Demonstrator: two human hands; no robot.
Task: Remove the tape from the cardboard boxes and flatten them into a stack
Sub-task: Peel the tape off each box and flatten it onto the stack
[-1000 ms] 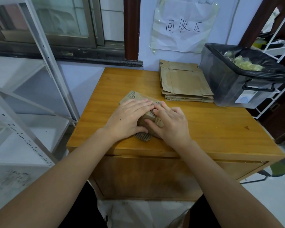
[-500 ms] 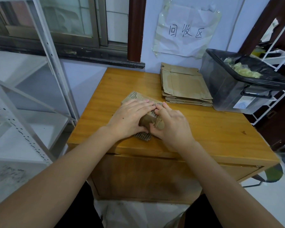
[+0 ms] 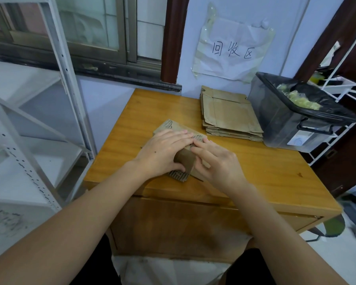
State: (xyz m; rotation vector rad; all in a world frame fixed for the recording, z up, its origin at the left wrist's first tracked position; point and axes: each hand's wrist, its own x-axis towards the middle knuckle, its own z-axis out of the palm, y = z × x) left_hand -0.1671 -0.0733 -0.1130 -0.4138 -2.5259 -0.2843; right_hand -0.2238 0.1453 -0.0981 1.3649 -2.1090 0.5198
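A small brown cardboard box (image 3: 184, 158), partly collapsed, lies near the front left of the wooden table (image 3: 255, 167). My left hand (image 3: 162, 153) lies over its left part with the fingers stretched across the top and the thumb by the near corrugated edge. My right hand (image 3: 218, 163) presses on its right part, fingers straight and pointing left toward the left hand's fingertips. Most of the box is hidden under both hands. A stack of flattened boxes (image 3: 230, 116) rests at the back of the table.
A dark plastic bin (image 3: 296, 118) lined with a black bag holds crumpled tape at the back right. A white metal shelf frame (image 3: 56, 85) stands to the left and a white wire rack (image 3: 341, 93) to the right. A paper sign (image 3: 232, 52) is taped to the wall.
Both hands stay pressed on the small box in the same place. The right fingers have shifted slightly on the box top. The camera view has drifted a little.
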